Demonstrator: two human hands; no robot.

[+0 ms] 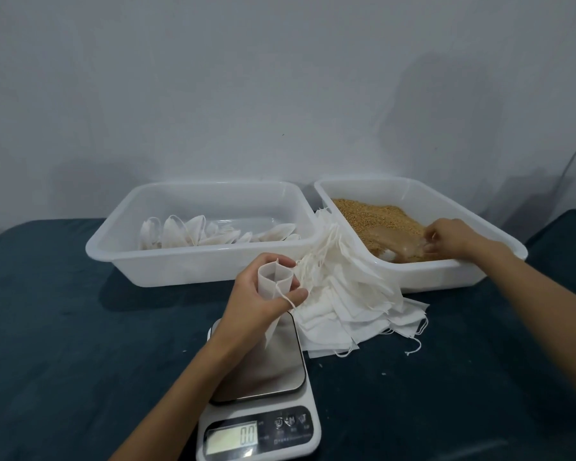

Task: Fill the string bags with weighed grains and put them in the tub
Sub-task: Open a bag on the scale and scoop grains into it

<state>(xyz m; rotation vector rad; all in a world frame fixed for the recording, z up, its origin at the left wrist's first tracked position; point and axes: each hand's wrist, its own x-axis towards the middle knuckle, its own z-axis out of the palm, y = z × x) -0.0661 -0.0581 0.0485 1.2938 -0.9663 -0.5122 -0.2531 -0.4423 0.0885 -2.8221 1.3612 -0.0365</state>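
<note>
**Open bag held above the scale, scoop in the grains**

What the right hand [446, 239] grips is blurred, seemingly a clear scoop [401, 246] sunk in the grains [369, 216] of the right tub [413, 272]; its fingers curl round the scoop's end; the left hand [263, 294] hides the lower part of the string bag [275, 277], fingers wrapped round it, mouth held open above the scale [263, 424], which reads 0.0; filled bags [187, 232] lie in the left tub [197, 267]; empty bags [350, 304] are heaped between the tubs.
</note>
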